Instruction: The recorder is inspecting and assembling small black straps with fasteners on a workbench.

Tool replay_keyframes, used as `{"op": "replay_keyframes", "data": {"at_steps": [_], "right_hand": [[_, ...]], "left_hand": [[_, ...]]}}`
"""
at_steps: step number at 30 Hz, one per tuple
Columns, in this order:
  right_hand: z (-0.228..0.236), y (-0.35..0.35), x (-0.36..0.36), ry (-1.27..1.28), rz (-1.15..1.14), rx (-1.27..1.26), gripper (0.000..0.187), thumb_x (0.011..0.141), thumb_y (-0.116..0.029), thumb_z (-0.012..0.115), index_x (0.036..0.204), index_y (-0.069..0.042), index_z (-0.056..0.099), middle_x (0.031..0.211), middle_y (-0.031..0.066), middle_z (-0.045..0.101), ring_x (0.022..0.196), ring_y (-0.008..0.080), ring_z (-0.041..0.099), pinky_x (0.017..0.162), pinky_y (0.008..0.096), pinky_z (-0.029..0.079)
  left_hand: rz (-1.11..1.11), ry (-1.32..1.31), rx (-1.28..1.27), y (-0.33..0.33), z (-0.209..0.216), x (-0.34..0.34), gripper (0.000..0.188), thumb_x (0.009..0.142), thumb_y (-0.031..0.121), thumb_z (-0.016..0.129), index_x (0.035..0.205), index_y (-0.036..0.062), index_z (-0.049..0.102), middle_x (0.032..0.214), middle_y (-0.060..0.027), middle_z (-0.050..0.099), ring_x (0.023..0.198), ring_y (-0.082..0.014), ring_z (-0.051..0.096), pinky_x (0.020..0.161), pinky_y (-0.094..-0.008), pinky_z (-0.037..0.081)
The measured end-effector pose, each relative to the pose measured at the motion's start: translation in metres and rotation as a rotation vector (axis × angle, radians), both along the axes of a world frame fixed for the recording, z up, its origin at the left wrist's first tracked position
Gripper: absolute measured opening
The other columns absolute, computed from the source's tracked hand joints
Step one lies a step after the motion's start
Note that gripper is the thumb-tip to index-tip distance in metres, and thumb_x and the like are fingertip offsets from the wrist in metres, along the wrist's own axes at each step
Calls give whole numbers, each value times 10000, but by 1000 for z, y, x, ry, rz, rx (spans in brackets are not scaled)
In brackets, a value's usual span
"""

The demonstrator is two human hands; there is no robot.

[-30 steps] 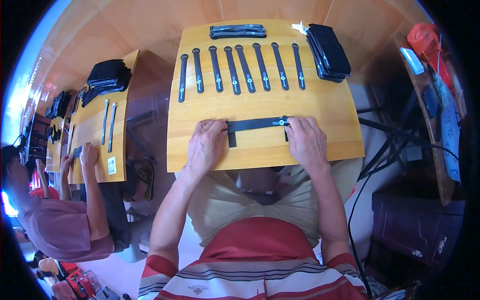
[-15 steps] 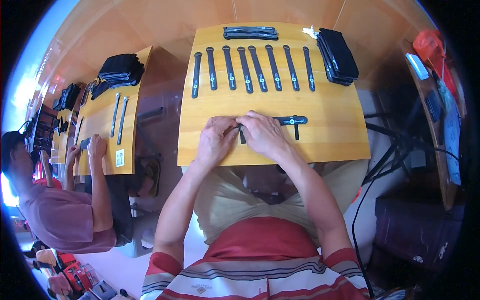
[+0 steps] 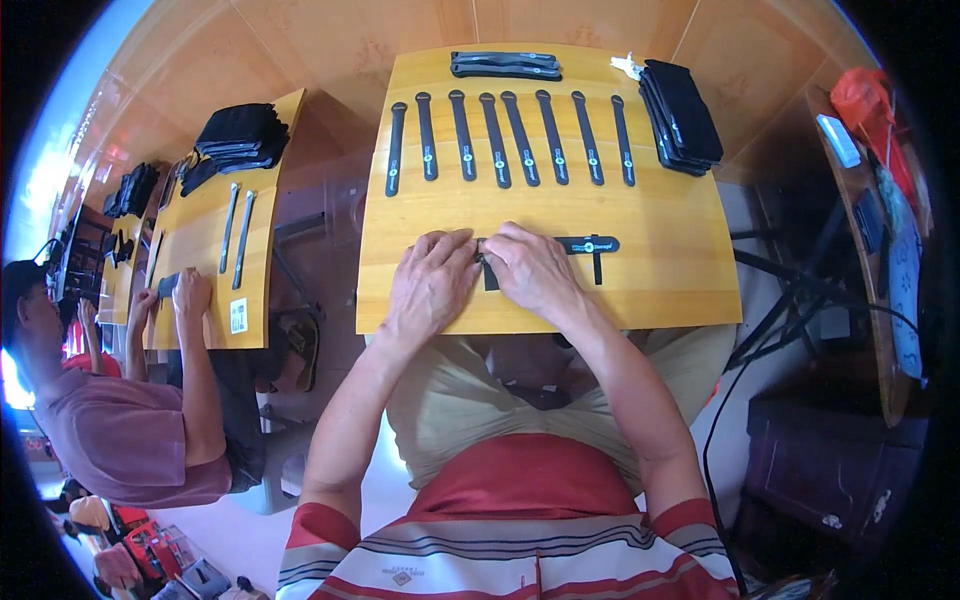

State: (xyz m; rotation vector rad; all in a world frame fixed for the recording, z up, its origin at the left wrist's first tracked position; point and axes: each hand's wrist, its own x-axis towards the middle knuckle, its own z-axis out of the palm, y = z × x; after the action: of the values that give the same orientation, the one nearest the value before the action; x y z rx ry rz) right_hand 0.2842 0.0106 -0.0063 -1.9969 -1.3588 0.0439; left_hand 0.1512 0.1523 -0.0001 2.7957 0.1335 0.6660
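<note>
The right grip (image 3: 532,272) is narrow, its fingertips close together on a black strap (image 3: 590,245) with a rounded end. The strap lies sideways under that grip, and its rounded end pokes out to the right. The left grip (image 3: 430,280) is right beside it, with curled fingers at the strap's other end. Its fingertips are hidden, so one cannot tell if it pinches the strap or just presses it down. Two hands so close together probably stop the small end from sliding.

A dark patch (image 3: 490,277) sits just below the meeting fingertips, and a thin dark strip (image 3: 598,268) is to the right of the right grip, under the strap. They may be there to show where the strap should lie.

Beyond both grips, a row of eight black straps (image 3: 520,140) lies on the surface (image 3: 660,215), spread apart, maybe so they are easy to count. Farther off are a pile of straps (image 3: 506,66) and, to the right, a black folded stack (image 3: 682,115), likely kept there to leave elbow room.
</note>
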Motion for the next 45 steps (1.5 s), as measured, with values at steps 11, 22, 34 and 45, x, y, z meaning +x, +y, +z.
{"op": "replay_keyframes", "data": {"at_steps": [11,22,34,45], "right_hand": [[4,-8,0,29,9,26,199,923,-49,626,1110,-39,695,951,160,696,864,393,696,757,485,563],[14,3,2,-5,60,-225,232,931,-86,595,1141,-47,683,1041,165,722,976,395,696,831,507,553],[33,12,-9,329,-47,-227,257,947,-229,634,1021,-2,728,916,269,721,888,447,709,816,539,557],[18,13,-12,199,-34,-204,298,922,-84,527,1142,14,702,1005,291,712,973,478,684,864,569,540]], "left_hand": [[53,49,135,-1,-1,0,283,933,240,694,1152,62,722,1272,-53,670,1169,-262,605,964,-425,509],[34,59,169,-1,-2,-2,288,908,196,677,1161,60,706,1292,-64,663,1186,-285,593,975,-438,501],[39,60,119,2,-1,-3,283,902,246,682,1124,75,725,1292,-54,667,1188,-287,594,982,-441,495],[35,60,142,0,0,-2,305,909,233,697,1168,74,719,1279,-60,670,1179,-290,597,977,-441,497]]}}
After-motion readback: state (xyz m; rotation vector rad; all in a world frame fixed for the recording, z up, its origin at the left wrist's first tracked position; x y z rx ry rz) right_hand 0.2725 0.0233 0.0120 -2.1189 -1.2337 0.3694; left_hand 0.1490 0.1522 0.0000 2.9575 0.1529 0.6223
